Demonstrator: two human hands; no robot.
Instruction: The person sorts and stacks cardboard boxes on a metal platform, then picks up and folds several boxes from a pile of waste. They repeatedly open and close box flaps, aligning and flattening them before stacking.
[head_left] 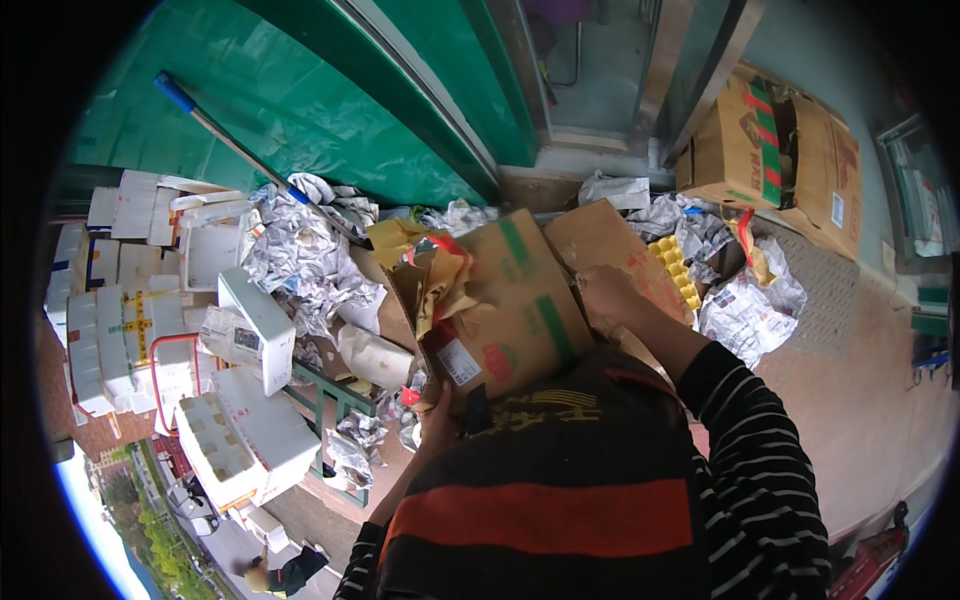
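A brown cardboard box [535,310] with green tape stripes and a white label lies tilted in front of my apron. Crumpled brown paper [445,285] and something red stick out of its open left end. My left hand [437,428] holds the box by its lower left corner, its fingers partly hidden. At the box's right edge my right hand [608,298] is closed, the knuckles upward; it seems to grip the cardboard there. Beyond that hand lies another cardboard panel [610,245]; I cannot tell whether it belongs to the same box.
Crumpled newspaper [310,250] is heaped at the left beside a blue-handled pole [235,140]. White foam boxes [245,430] are stacked farther left. A yellow egg tray [675,270] and more newspaper [750,310] lie right. Large cartons [775,150] stand far right. A person [285,575] is at lower left.
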